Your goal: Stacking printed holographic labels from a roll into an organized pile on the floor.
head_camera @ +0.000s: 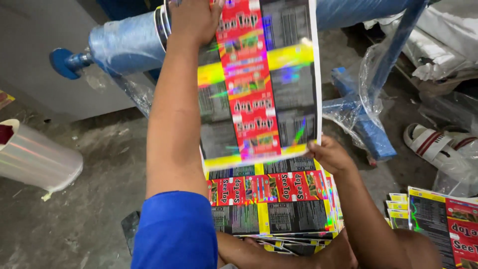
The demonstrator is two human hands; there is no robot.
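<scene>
A long glossy printed sheet (pixel 259 84), red, yellow and black with a rainbow sheen, hangs down from a blue film-wrapped roller (pixel 127 42) at the top. My left hand (pixel 191 17) presses on the sheet's upper left part near the roller. My right hand (pixel 328 154) pinches the sheet's lower right corner. Below the hanging sheet lies a stack of similar printed sheets (pixel 274 199) on the floor between my knees.
A roll of shiny clear film (pixel 37 159) lies at the left on the grey concrete floor (pixel 99 199). More printed sheets (pixel 443 219) sit at the lower right. A white sandal (pixel 428 142), crumpled plastic wrap (pixel 368 74) and a blue frame bar (pixel 368 129) are on the right.
</scene>
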